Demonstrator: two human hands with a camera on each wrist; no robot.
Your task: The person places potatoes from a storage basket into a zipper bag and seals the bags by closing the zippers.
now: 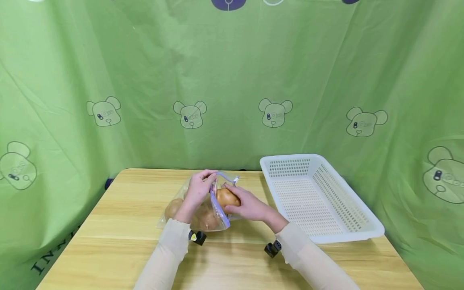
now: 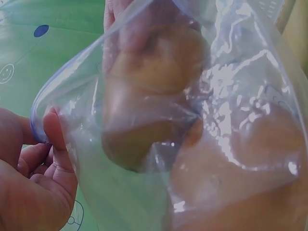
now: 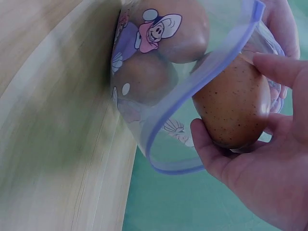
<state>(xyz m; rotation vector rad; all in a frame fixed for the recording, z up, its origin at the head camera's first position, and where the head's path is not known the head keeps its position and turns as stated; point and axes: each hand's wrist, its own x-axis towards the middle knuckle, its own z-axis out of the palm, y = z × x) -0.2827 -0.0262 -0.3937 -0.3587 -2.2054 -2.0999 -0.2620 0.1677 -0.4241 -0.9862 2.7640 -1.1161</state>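
A clear zip bag with a purple zip edge and cartoon prints lies on the table, its mouth facing right. Inside it, several brown potatoes show through the plastic. My left hand pinches the upper edge of the mouth between thumb and fingers, holding it apart. My right hand grips a smooth, speckled brown potato right at the opening, thumb on one side and fingers on the other. Seen from the left wrist, that potato shows through the film.
To the right stands a white slotted plastic basket, bare floor showing. Both rest on a light wooden table. Behind hangs a green curtain with bear-head prints, close to the table's back edge.
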